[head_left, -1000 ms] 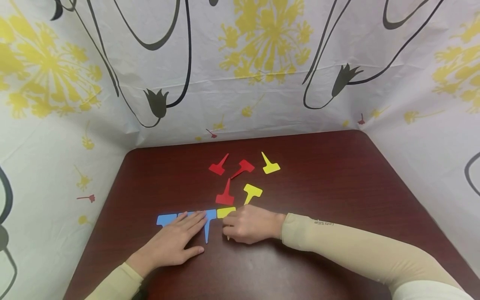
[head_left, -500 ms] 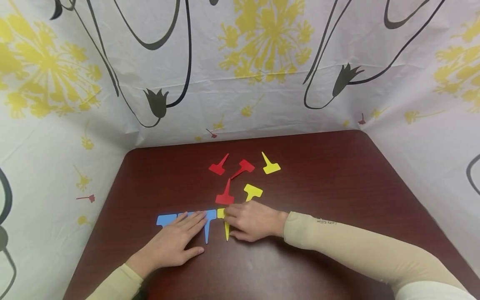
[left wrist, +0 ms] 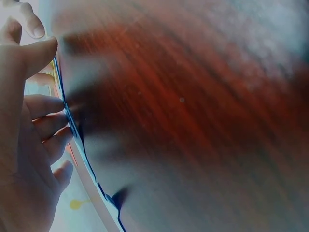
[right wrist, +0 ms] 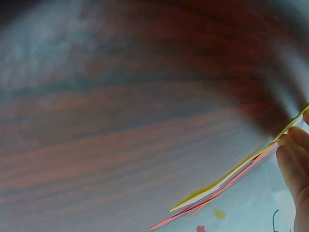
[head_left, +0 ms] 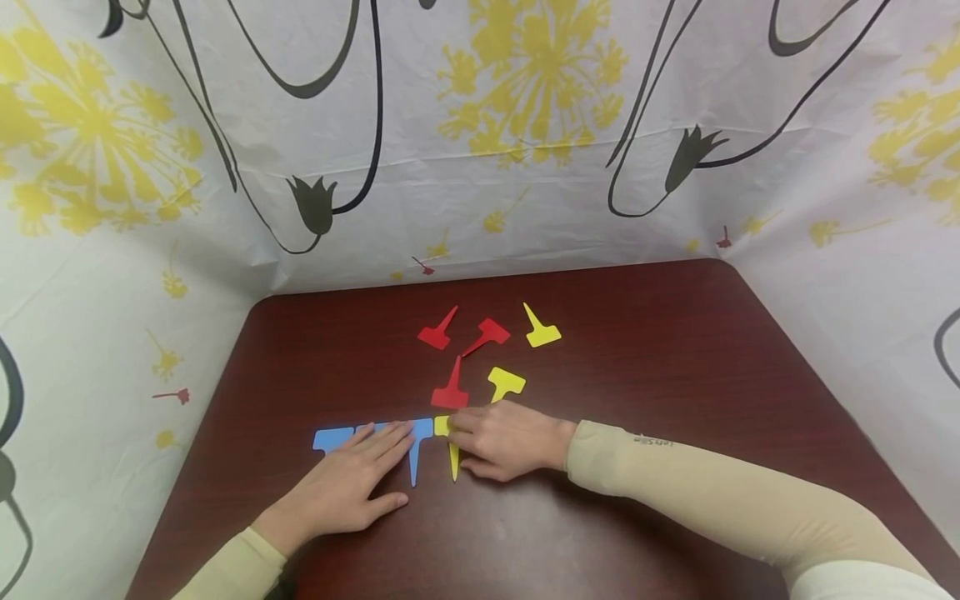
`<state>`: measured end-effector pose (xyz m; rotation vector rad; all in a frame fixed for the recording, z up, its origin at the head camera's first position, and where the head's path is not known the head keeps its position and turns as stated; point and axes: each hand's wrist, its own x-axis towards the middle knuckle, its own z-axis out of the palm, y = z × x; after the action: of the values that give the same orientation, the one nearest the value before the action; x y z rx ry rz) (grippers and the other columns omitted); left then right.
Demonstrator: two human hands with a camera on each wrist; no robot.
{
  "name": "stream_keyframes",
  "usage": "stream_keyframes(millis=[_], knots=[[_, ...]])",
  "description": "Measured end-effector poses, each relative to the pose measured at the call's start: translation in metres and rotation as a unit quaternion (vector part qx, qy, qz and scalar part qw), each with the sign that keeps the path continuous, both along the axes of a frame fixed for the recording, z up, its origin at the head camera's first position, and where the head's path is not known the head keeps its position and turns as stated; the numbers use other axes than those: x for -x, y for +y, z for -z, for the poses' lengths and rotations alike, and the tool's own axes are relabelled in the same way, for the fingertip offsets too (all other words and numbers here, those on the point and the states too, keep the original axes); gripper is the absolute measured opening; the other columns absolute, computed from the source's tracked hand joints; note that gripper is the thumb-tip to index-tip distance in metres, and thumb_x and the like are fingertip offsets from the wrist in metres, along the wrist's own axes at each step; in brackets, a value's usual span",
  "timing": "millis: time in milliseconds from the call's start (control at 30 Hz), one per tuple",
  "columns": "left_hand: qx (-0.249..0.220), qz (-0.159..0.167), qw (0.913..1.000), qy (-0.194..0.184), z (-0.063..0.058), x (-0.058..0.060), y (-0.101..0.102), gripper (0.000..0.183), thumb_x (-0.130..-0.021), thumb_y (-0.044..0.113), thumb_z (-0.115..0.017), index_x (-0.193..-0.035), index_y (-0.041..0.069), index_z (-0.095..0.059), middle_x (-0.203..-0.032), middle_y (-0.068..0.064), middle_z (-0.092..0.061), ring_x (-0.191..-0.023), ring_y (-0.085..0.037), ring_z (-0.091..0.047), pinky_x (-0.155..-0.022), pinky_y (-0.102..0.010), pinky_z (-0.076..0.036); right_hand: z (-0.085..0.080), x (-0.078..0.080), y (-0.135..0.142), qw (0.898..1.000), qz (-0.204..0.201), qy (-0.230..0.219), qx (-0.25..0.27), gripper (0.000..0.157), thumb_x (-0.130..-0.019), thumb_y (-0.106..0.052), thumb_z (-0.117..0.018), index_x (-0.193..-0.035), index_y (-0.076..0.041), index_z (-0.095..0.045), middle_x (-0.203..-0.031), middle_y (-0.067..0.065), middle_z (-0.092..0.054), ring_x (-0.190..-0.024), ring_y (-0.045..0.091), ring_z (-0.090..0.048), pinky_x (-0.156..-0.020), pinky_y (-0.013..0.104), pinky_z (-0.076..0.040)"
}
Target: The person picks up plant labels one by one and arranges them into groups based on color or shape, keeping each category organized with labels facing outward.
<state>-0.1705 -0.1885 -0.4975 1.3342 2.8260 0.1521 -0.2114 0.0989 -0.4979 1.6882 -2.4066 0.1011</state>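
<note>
Blue T-shaped plant labels lie in a row on the table; the leftmost blue label (head_left: 332, 438) and the right-hand blue label (head_left: 423, 428) show on either side of my left hand (head_left: 341, 483). That hand rests flat across the row, its fingers straight. A yellow plant label (head_left: 453, 463) adjoins the row's right end, stem toward me. My right hand (head_left: 510, 440) presses its head with the fingertips, thumb apart beside the stem, and covers part of it. In the right wrist view, the fingers (right wrist: 292, 162) appear at the right edge.
Behind the hands lie three red plant labels, the nearest red label (head_left: 451, 387) just above the yellow one. Two more yellow labels lie near them, a closer yellow label (head_left: 507, 382) and a farther yellow label (head_left: 543, 335). Patterned curtains (head_left: 480, 200) surround the dark table (head_left: 675, 358).
My right hand has shifted slightly right and up, its fingers moving from around the yellow label's stem onto its head, so the stem now shows. The left hand has stayed still.
</note>
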Motion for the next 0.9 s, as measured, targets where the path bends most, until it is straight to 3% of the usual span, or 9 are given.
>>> stream_keyframes(millis=[333, 533, 733, 900], knots=[[-0.026, 0.001, 0.9994, 0.023, 0.000, 0.002, 0.003, 0.079, -0.082, 0.059, -0.051, -0.145, 0.018, -0.025, -0.149, 0.000, -0.020, -0.134, -0.018, -0.022, -0.106, -0.045, -0.019, -0.003, 0.010, 0.007, 1.000, 0.017, 0.014, 0.020, 0.030, -0.082, -0.033, -0.059, -0.106, -0.015, -0.060, -0.107, -0.004, -0.056, -0.096, 0.010, -0.052, -0.081, 0.025, -0.046], [-0.020, 0.013, 0.9996, 0.015, 0.000, 0.002, 0.015, 0.079, -0.084, 0.060, -0.047, -0.145, 0.017, -0.023, -0.150, -0.001, -0.017, -0.135, -0.018, -0.020, -0.106, -0.045, -0.019, -0.007, 0.017, 0.018, 0.999, 0.024, 0.040, 0.021, 0.023, -0.081, -0.024, -0.059, -0.102, -0.015, -0.062, -0.106, -0.003, -0.057, -0.095, 0.012, -0.051, -0.078, 0.026, -0.047], [-0.007, 0.028, 0.9996, 0.003, -0.002, 0.002, 0.031, 0.079, -0.084, 0.061, -0.045, -0.145, 0.016, -0.023, -0.150, -0.001, -0.016, -0.135, -0.019, -0.016, -0.107, -0.046, -0.017, -0.008, 0.025, 0.029, 0.995, 0.014, 0.098, -0.028, 0.022, -0.079, -0.014, -0.054, -0.099, -0.014, -0.062, -0.106, 0.000, -0.056, -0.096, 0.016, -0.051, -0.074, 0.030, -0.047], [0.007, 0.040, 0.9992, 0.007, -0.004, 0.004, 0.041, 0.081, -0.084, 0.063, -0.043, -0.146, 0.015, -0.022, -0.150, -0.002, -0.016, -0.136, -0.019, -0.015, -0.107, -0.046, -0.017, -0.011, 0.029, 0.035, 0.984, 0.000, 0.161, -0.081, 0.022, -0.082, -0.010, -0.057, -0.103, -0.013, -0.062, -0.102, 0.002, -0.055, -0.094, 0.018, -0.051, -0.080, 0.035, -0.047]])
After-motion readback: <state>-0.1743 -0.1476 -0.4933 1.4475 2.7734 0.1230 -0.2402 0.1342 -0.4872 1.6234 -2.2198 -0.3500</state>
